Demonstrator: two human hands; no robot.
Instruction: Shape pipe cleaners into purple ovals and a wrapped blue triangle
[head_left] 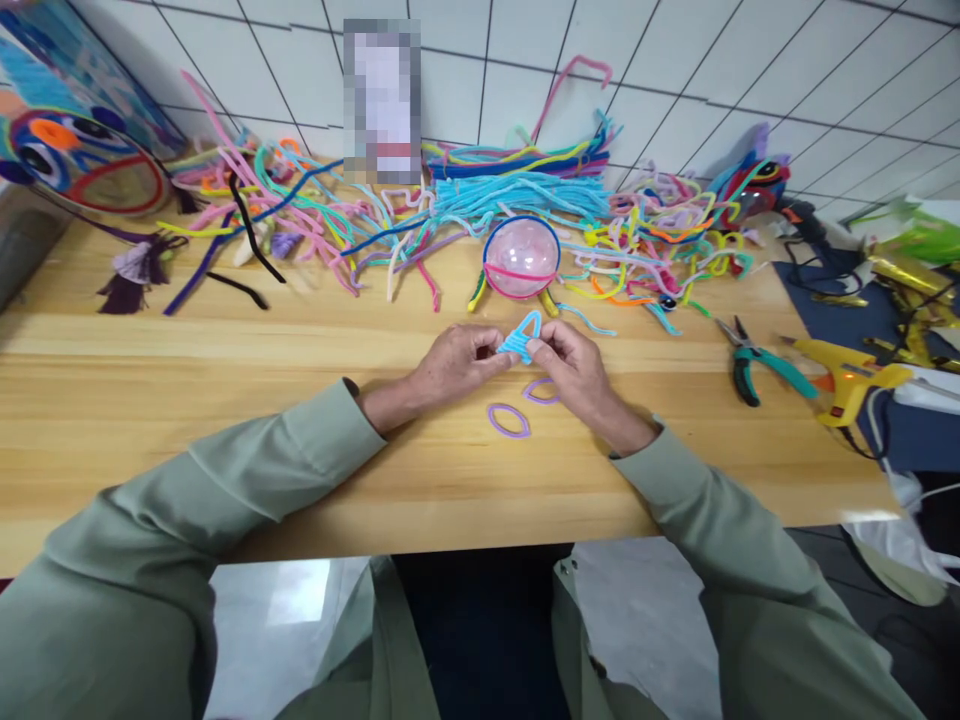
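Observation:
Between my two hands is a light blue pipe cleaner (519, 342), bent into a small zigzag with a loop standing up at its top right. My left hand (459, 362) pinches its left end. On the other side, my right hand (574, 368) has thumb and fingers closed on the right part. Just below lie two purple leaf-shaped loops; one purple loop (509, 421) is fully visible, while the right hand partly covers the other purple loop (540, 391). Beyond the hands stands a clear round ball (523, 257) with blue and pink bands and yellow-green feet.
Bundled blue pipe cleaners (521, 198) and loose coloured ones line the tiled wall. Pliers (761, 365) and a yellow hot glue gun (851, 378) lie at the right. A blurred-out phone-like panel (382, 100) stands at the back. A decorated face piece (90, 165) sits far left.

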